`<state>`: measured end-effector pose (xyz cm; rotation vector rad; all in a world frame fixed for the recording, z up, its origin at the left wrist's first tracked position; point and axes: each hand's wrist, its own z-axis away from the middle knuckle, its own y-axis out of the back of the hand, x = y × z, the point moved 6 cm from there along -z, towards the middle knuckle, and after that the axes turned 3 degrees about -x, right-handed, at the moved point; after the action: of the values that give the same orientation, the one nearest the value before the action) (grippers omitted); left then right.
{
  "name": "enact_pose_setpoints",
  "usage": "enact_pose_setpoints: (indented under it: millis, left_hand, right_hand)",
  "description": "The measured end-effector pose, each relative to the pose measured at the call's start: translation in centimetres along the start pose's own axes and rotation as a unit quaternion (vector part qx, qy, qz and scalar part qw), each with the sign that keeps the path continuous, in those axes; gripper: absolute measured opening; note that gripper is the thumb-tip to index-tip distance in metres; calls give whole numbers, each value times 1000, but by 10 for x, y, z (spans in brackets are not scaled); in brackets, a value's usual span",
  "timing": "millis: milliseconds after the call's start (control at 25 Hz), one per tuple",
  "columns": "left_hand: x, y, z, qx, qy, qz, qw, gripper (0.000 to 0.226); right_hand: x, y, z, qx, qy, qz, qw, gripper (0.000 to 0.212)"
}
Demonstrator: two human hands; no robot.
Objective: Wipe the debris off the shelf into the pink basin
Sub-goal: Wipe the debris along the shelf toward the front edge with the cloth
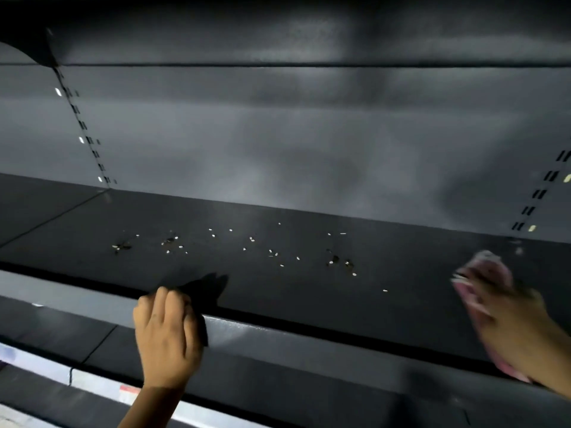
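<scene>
A dark grey metal shelf runs across the view. Debris lies scattered over its middle: small white grains and a few dark clumps, from the left clump to the right clump. My left hand rests on the shelf's front lip, fingers curled over the edge. My right hand, blurred, is on the shelf at the right with a pink cloth under it, to the right of the debris. No pink basin is in view.
The shelf's grey back panel rises behind, with slotted uprights at the left and right. Another shelf hangs overhead. A lower shelf edge with a white price strip runs below the front lip.
</scene>
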<state>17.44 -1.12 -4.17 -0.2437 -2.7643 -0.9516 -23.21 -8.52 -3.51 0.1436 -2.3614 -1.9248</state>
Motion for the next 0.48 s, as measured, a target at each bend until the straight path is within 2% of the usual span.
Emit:
enact_pose_setpoints:
  millis: [80, 160, 320, 400, 480]
  left_hand:
    - [0, 0, 1, 4, -1, -3, 1000, 16]
    - [1, 1, 3, 2, -3, 1, 1000, 15]
    - [1, 5, -1, -31, 8, -3, 999, 15]
    - [1, 7, 0, -46, 5, 0, 999, 16]
    - [1, 6, 0, -54, 0, 4, 999, 18]
  right_hand:
    - [-52, 6, -17, 15, 28, -32, 999, 45]
    - [-120, -5, -44, -27, 79, -68, 994, 53]
    - [-237, -1, -87, -84, 81, -118, 986, 44]
    - [-254, 13, -98, -65, 69, -250, 964, 36]
    - [-223, 31, -107, -4, 42, -347, 937, 25]
